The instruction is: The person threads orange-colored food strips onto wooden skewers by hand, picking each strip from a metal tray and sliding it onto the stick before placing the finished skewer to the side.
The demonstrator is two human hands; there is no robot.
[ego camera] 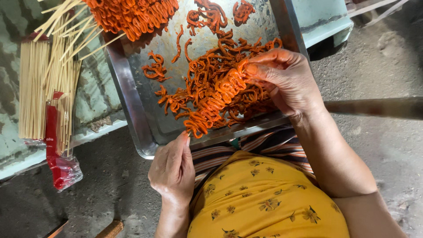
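A skewer threaded with folded orange strips (216, 99) runs diagonally over a metal tray (132, 105). My left hand (172, 167) pinches the skewer's lower end at the tray's near rim. My right hand (282, 79) grips the upper end, fingertips pressed on the orange strips. Under the skewer lies a loose heap of orange strips (246, 94) on the tray's near right part. A few stray strips (155, 70) lie further left on the bare metal.
Finished skewers of orange strips (132, 15) are piled at the tray's far left. Bundles of bare bamboo sticks (33, 88) and a red plastic wrapper (61, 167) lie on the green surface to the left. Concrete floor and a dark pole (379, 108) are at right.
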